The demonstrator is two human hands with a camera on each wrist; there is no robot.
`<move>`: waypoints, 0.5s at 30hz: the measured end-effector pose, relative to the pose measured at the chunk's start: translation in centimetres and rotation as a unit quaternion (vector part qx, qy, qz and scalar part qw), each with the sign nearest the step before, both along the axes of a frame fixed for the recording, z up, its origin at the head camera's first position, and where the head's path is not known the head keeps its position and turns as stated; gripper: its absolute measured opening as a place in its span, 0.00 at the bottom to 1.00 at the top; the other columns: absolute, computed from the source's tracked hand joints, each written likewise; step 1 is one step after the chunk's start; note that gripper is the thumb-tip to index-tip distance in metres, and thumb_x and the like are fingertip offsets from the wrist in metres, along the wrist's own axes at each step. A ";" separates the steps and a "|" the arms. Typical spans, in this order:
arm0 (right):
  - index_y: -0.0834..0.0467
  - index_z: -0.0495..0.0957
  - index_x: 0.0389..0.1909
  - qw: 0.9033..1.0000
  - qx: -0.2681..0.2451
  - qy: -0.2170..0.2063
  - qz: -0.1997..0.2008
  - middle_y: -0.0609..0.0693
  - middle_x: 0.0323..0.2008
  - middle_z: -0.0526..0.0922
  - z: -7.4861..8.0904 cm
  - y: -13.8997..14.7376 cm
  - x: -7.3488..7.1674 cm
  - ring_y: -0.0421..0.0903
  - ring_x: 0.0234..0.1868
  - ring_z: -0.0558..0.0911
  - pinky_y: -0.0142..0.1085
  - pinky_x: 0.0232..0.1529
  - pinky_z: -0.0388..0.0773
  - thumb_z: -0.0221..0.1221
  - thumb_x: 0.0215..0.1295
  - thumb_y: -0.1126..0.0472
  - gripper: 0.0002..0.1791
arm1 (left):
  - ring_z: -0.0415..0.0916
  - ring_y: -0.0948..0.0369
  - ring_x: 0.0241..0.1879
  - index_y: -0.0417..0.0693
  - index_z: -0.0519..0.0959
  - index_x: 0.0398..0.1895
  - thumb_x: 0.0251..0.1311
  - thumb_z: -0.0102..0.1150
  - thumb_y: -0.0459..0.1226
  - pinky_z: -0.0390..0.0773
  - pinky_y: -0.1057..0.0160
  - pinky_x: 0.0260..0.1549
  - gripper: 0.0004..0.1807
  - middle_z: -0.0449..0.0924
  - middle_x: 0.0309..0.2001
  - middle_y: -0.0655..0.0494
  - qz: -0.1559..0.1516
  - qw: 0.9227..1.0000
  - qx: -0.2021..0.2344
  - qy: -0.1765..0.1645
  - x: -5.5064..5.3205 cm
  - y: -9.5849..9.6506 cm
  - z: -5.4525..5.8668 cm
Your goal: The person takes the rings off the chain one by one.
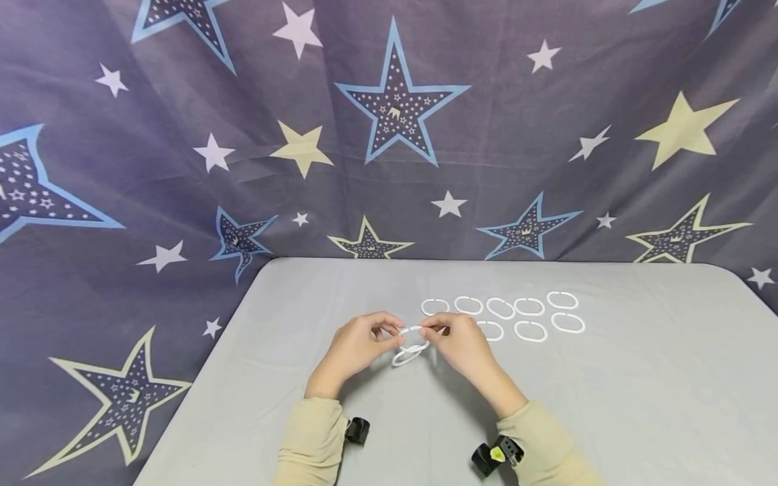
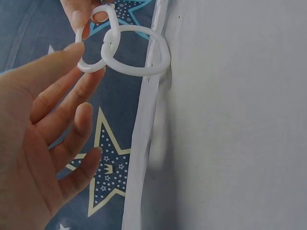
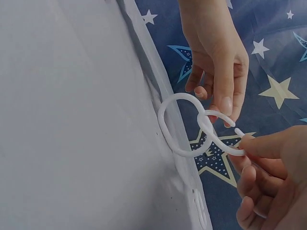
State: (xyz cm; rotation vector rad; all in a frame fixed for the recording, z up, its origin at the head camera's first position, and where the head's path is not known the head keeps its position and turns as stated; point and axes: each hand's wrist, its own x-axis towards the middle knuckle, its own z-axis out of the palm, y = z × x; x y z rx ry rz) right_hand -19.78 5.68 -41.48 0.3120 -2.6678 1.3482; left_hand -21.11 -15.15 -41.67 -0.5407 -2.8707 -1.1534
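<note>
Both hands hold one white oval plastic link (image 1: 416, 329) between them, above the table. My left hand (image 1: 357, 345) pinches its left end with thumb and index finger. On the other end, the thumb and fingers of my right hand (image 1: 463, 345) grip the link. A narrow gap in this link (image 3: 220, 143) shows between the two hands in the right wrist view. Looped through it, a second white link (image 1: 406, 358) hangs below. The left wrist view shows the hanging link (image 2: 139, 72) crossing the held one near its split.
Several loose white links (image 1: 531, 331) lie in two rough rows on the grey-covered table (image 1: 656, 378), beyond and right of the hands. A dark curtain (image 1: 486, 182) with stars stands behind the table. Black wrist devices (image 1: 357, 430) sit at both sleeves.
</note>
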 end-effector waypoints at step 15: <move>0.56 0.88 0.34 0.999 -0.018 0.027 -0.008 0.46 0.29 0.87 -0.4 0.1 -0.1 0.40 0.27 0.78 0.35 0.30 0.75 0.68 0.59 0.64 0.03 | 0.74 0.64 0.32 0.50 0.85 0.41 0.51 0.75 0.44 0.74 0.63 0.34 0.15 0.83 0.35 0.63 -0.076 0.990 0.013 -0.118 -0.2 -1.0 -0.9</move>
